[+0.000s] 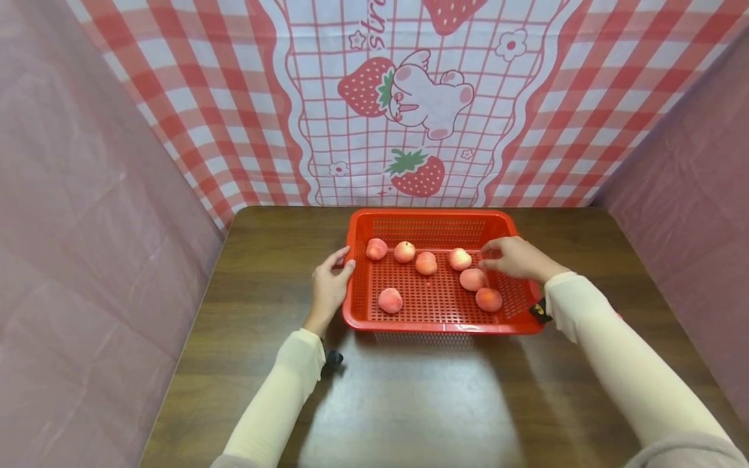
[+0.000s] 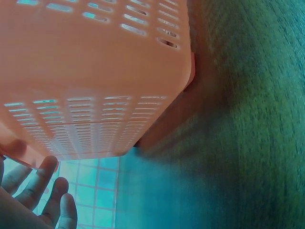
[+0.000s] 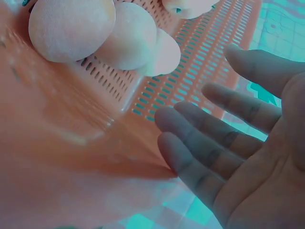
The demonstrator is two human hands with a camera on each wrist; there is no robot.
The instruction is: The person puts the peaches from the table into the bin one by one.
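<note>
Just beside the peaches [image 1: 473, 279], the right hand [image 1: 515, 258] hovers spread over the basket [image 1: 433, 320].

glossy perforated red plastic basket [image 1: 434, 325], matt pink peaches [image 1: 390, 300], dark wood-grain table [image 1: 409, 403] with sheen

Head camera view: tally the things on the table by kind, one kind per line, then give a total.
Peaches: 7
Red basket: 1
Total: 8
</note>
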